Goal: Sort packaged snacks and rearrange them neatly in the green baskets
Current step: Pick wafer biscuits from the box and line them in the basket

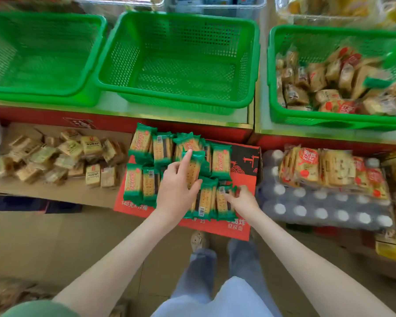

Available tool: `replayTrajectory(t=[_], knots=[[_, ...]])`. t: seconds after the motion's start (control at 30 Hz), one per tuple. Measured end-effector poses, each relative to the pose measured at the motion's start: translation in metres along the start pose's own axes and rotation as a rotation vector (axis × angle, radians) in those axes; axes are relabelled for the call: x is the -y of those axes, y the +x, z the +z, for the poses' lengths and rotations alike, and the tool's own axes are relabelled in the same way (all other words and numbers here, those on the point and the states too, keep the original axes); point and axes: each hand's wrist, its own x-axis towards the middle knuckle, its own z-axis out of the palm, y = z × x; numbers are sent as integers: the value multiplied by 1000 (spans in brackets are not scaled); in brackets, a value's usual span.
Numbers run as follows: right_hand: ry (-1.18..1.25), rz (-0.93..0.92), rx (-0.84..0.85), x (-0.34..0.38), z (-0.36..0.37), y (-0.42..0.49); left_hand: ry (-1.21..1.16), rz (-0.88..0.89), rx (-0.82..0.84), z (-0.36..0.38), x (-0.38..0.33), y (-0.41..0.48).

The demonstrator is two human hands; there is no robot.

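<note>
Could knock the heap of green cracker packs off the red box while pulling some out. Left hand: curled round one green pack, pointer finger straight. Right hand: pinching another pack. Nothing in the left green basket or the middle green basket. Brown and red snack packs in the right green basket.

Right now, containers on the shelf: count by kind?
Empty green baskets: 2
Green basket with snacks: 1
Clear bins, partly cut off at the back: 3
Total: 6
</note>
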Motion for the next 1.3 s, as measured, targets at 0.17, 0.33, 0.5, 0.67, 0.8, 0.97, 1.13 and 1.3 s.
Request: replayTrajectory(t=[0.17,0.33,0.5,0.67,0.8,0.97,1.13,1.3], knots=[[4,-168,-103,4,-7,-17,-11,17,91,13,-3,-7],[443,-254,177,17,-20,-45,-84,72,242,37,-22,-18],[324,-261,64,0,-24,-36,-33,133,492,50,-29,-26],[45,-177,15,-24,-15,-17,215,264,415,45,-14,-26],[-61,-208,49,-28,3,-8,312,256,378,40,-3,-25],[-46,-243,39,-23,-8,-12,353,288,349,42,-11,-16],[-97,-305,-142,-14,-68,-18,266,434,216,51,-54,11],[-121,-569,-365,9,-160,-17,167,547,91,68,-125,64]])
